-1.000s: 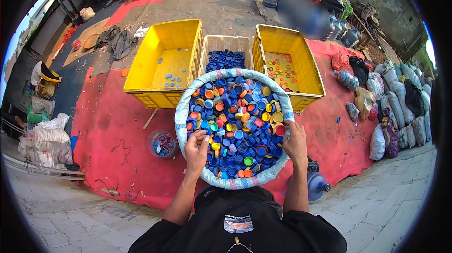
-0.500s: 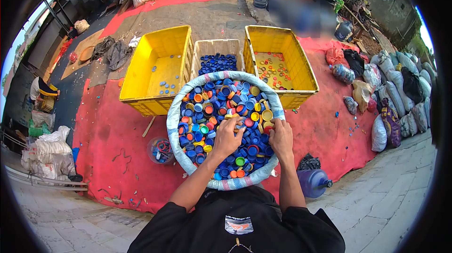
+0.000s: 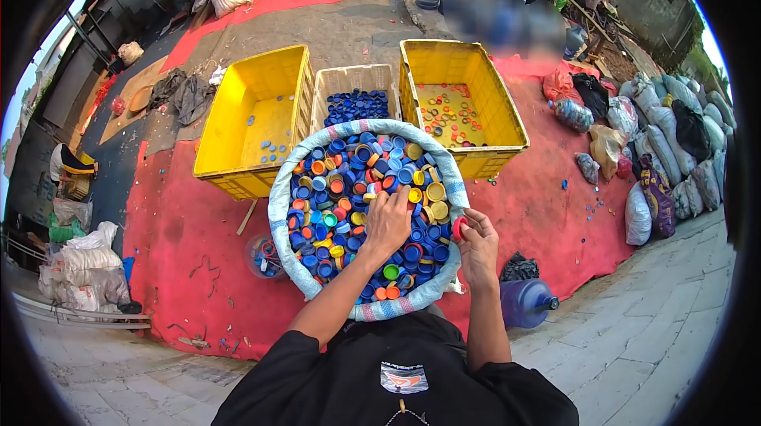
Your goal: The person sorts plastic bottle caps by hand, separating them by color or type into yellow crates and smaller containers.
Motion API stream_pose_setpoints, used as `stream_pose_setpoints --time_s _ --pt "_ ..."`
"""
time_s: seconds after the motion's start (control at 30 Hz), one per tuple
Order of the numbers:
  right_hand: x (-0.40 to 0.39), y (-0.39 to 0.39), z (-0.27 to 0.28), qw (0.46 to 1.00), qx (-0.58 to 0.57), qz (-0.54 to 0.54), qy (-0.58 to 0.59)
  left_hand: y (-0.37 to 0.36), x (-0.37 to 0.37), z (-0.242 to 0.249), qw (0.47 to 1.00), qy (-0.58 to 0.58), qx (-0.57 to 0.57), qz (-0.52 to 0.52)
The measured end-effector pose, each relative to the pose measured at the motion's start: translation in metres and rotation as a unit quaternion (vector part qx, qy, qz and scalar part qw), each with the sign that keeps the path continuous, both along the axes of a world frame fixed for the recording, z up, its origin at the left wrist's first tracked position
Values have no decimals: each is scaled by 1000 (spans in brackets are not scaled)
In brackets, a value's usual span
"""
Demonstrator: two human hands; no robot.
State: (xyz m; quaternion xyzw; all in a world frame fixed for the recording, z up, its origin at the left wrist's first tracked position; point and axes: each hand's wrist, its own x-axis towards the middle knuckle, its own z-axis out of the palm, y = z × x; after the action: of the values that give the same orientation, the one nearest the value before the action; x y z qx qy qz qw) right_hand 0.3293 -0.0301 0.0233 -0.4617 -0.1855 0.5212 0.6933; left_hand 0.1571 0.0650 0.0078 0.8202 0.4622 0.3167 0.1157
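Observation:
A round sack with a rolled light-blue rim (image 3: 281,267) stands against my body, full of mixed bottle caps (image 3: 325,224), mostly blue. My left hand (image 3: 388,224) reaches into the caps right of the middle, its fingers bent down among them; what the fingertips hold is hidden. Over the sack's right rim, my right hand (image 3: 479,248) pinches a red cap (image 3: 459,228). Beyond the sack, a pale crate (image 3: 353,79) holds blue caps. The left yellow crate (image 3: 252,101) has a few greyish-blue caps, and the right yellow crate (image 3: 476,69) has red, orange and yellow ones.
A clear tub (image 3: 263,257) sits left of the sack. A large blue water bottle (image 3: 526,303) lies at the right near my arm. Filled sacks (image 3: 636,216) are piled on the far right. Another person (image 3: 71,161) is at the far left edge.
My right hand has moved out from the caps to the right rim, carrying a red cap. My left hand has shifted slightly left. The whole view has shifted a little.

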Motion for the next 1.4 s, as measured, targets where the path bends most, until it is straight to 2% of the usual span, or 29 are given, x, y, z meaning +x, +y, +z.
stream_pose_setpoints --time_s 0.13,0.23,0.3,0.33,0.37,0.4,0.47,0.5,0.57,0.6,0.67,0.73,0.8,0.83,0.93,1.1,1.2,1.3,1.4 --pt "-6 -4 6 994 1 22 107 3 -1 -6 1000 -24 -12 3" --pt "-14 -2 21 978 -2 28 207 2 -9 -5 990 -102 -92 -11" --pt "-21 2 25 972 -15 30 231 -5 -20 7 942 -237 -236 6" --pt "-24 5 24 975 -25 43 217 -8 -27 13 903 -304 -302 15" --pt "-27 10 21 977 -36 55 203 -10 -39 12 806 -456 -376 -23" --pt "-30 14 20 979 -46 67 188 -17 -50 25 724 -530 -441 7" --pt "-48 26 25 990 -51 93 96 -25 -80 26 572 -649 -501 -6" --pt "-55 31 24 990 -55 129 21 -29 -97 22 501 -693 -516 -46" --pt "-73 44 19 969 -53 195 -145 -38 -119 17 434 -741 -511 -42" --pt "-87 52 14 948 -6 201 -245 -43 -129 14 398 -765 -506 -39" --pt "-106 63 14 850 30 227 -474 -55 -145 11 360 -799 -481 -14" --pt "-123 76 9 768 130 241 -579 -63 -158 16 338 -811 -478 12" --pt "-139 90 8 644 226 239 -691 -66 -167 6 340 -810 -478 23" --pt "-144 96 10 585 218 285 -727 -69 -171 2 340 -808 -480 28" --pt "-157 111 -1 496 256 300 -774 -75 -178 -2 362 -802 -474 26" --pt "-164 121 -7 420 229 346 -807 -78 -182 0 391 -798 -455 59" --pt "-162 118 -5 406 233 333 -818 -74 -182 3 399 -796 -449 75" --pt "-160 118 -13 390 284 305 -821 -68 -177 12 425 -776 -456 91" --pt "-155 118 -8 390 283 305 -821 -59 -170 11 484 -742 -450 116"
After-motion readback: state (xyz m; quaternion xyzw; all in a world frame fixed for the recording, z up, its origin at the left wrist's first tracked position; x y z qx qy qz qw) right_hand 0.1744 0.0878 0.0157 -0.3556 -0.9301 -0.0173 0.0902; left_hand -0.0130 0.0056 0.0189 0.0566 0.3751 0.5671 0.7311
